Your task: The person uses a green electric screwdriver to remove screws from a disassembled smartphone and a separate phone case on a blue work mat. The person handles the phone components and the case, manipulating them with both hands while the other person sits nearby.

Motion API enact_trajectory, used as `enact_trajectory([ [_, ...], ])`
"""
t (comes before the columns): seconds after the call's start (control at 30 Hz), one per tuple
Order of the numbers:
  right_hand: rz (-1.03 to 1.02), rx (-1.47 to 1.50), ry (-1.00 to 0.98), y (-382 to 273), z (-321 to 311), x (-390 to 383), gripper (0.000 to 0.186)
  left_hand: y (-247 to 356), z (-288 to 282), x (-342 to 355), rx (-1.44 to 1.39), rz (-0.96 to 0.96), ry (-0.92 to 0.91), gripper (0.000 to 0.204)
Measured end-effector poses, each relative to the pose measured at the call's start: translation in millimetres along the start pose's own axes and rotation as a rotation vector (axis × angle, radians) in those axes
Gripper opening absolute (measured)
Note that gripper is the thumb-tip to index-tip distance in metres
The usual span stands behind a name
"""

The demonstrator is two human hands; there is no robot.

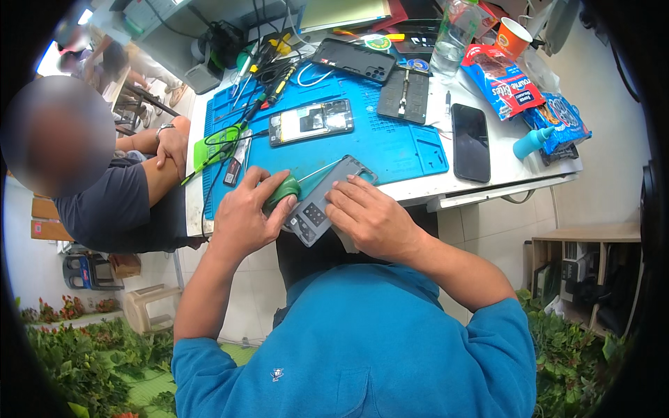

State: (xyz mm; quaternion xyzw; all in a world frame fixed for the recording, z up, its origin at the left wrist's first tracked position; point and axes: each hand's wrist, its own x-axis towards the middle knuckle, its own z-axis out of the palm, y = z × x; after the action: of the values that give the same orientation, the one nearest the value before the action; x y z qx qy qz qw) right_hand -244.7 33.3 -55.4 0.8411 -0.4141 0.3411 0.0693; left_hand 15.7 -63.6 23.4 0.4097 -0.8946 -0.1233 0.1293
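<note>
My left hand (247, 212) is closed around a green-handled screwdriver (286, 187), whose thin metal shaft points up and to the right over a grey phone housing (322, 202). That housing is tilted at the mat's front edge, with camera cutouts at one end. Its right side is gripped by my right hand (369, 214), fingertips bent over the face; the thumb is hidden. Just beyond lies an opened phone (311, 122) with its inner parts showing, on a blue work mat (279, 159).
A black phone (471, 143) lies at the right, near snack packs (502, 82), a teal bottle (533, 142) and a clear bottle (454, 42). A black phone shell (354, 60) and a dark holder (404, 94) sit farther back. Cables and tools crowd the left. Another person (132, 181) sits at the left edge.
</note>
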Motion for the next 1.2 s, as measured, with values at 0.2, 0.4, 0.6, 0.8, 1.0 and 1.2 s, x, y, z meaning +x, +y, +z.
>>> enact_trajectory([
  [0.2, 0.01, 0.006, -0.013, 1, 1, -2, 0.028, 0, 3, 2, 0.003, -0.007, 0.025, 0.043],
  [0.4, 0.002, 0.02, -0.023, 2, 0, -3, 0.028, 2, -6, 0, -0.053, 0.025, -0.012, 0.043],
  [0.6, 0.006, 0.016, -0.016, 3, 1, -6, 0.028, -4, 0, 6, -0.044, 0.032, 0.022, 0.044],
  [0.8, 0.015, 0.04, -0.005, 3, -2, -4, 0.026, -4, -3, 5, -0.077, 0.038, -0.045, 0.043],
  [1.0, 0.014, 0.099, -0.02, 9, -4, -5, 0.027, -4, -6, 6, -0.078, 0.025, 0.032, 0.043],
  [1.2, 0.007, 0.387, -0.053, 46, -30, -12, 0.035, -12, -12, 0, -0.115, 0.03, 0.055, 0.043],
])
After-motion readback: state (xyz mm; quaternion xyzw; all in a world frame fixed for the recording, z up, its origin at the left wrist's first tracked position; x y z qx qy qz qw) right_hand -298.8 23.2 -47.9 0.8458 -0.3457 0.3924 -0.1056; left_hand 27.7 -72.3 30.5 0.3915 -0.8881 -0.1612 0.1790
